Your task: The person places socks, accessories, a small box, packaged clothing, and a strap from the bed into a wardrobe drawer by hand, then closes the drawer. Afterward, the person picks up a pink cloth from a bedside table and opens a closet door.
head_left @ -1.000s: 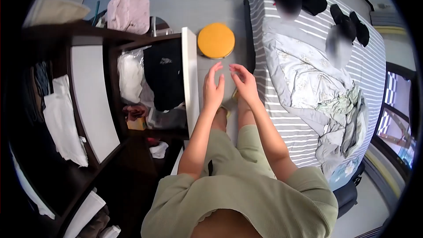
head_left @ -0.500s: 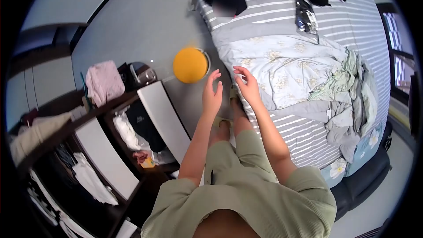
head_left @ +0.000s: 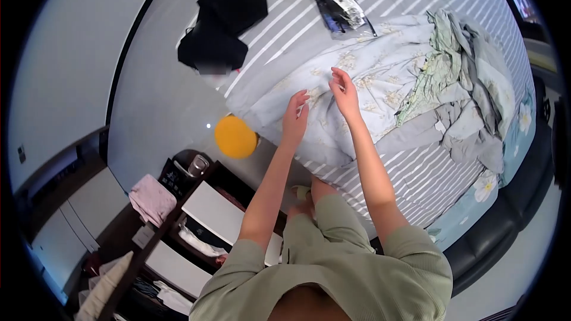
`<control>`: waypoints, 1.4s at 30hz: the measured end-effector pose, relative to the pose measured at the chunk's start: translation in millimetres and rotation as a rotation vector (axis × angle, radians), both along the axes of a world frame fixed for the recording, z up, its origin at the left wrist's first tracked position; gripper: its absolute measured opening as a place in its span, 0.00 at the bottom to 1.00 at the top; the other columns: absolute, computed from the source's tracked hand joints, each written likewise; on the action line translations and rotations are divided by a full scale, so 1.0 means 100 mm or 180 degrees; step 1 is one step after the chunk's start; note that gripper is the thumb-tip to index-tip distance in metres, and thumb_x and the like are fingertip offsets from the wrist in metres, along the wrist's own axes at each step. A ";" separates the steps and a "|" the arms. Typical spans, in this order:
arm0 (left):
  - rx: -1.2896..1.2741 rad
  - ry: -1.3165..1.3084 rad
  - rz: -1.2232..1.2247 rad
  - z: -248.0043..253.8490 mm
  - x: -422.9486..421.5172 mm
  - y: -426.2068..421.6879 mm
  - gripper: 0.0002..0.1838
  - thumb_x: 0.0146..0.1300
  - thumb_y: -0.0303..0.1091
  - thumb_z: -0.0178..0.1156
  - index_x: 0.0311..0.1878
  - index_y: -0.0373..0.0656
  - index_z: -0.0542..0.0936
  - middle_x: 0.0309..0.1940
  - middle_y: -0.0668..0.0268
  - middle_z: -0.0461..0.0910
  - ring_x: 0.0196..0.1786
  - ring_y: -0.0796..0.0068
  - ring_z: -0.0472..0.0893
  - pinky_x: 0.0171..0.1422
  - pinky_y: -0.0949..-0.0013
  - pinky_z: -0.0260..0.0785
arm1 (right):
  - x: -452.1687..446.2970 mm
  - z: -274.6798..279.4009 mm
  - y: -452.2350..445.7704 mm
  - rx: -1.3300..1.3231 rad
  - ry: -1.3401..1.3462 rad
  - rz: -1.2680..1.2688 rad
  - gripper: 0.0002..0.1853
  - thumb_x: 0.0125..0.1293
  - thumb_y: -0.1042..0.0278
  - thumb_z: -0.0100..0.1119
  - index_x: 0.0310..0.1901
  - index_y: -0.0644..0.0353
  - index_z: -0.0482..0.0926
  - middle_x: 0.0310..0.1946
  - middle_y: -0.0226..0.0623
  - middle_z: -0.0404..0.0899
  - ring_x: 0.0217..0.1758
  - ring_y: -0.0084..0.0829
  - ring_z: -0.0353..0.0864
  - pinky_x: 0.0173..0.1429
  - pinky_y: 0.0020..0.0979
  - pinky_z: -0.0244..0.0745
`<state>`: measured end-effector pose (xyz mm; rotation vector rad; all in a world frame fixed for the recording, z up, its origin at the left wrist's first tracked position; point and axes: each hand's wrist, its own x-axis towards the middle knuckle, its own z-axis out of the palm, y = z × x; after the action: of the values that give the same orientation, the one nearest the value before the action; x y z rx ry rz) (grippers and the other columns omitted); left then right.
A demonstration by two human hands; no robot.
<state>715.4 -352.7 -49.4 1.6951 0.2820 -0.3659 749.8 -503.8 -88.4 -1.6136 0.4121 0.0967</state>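
Note:
My left hand [head_left: 294,120] is held out over the near edge of a pale floral quilt [head_left: 380,74], its fingers loosely curved and nothing in it. To its right, my right hand [head_left: 345,98] hovers over the same quilt, empty, with thumb and fingers apart. I cannot tell whether either hand touches the fabric. The quilt lies rumpled on a bed with a grey-and-white striped sheet [head_left: 404,178]. At its right end are a bunched green ruffled cloth [head_left: 443,47] and crumpled grey bedding [head_left: 473,137].
Black clothing [head_left: 232,9] and a plastic-wrapped black package [head_left: 339,9] lie on the far part of the bed. A round yellow stool [head_left: 235,137] stands on the floor at left. Lower left is a dark shelf unit with a white door [head_left: 215,211] and a pink cloth [head_left: 153,199].
My view has turned toward the bed, so stool and shelves sit further left and lower. Both hands, at the bed's edge before, are now over the quilt, still empty.

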 end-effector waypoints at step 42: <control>-0.1483 0.1426 0.0664 -0.63 0.39 -0.35 0.30 0.39 0.10 0.57 0.50 0.40 0.67 0.38 0.66 0.76 0.37 0.74 0.78 0.36 0.74 0.71 | -0.71 -0.12 -0.33 0.0953 0.0677 0.0793 0.06 0.52 0.82 0.57 0.33 0.67 0.80 0.30 0.33 0.80 0.31 0.18 0.78 0.37 0.18 0.73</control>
<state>754.4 -387.3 -112.0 1.1024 0.6445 -0.6035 679.1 -537.2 -100.2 -1.3556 0.3392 0.4996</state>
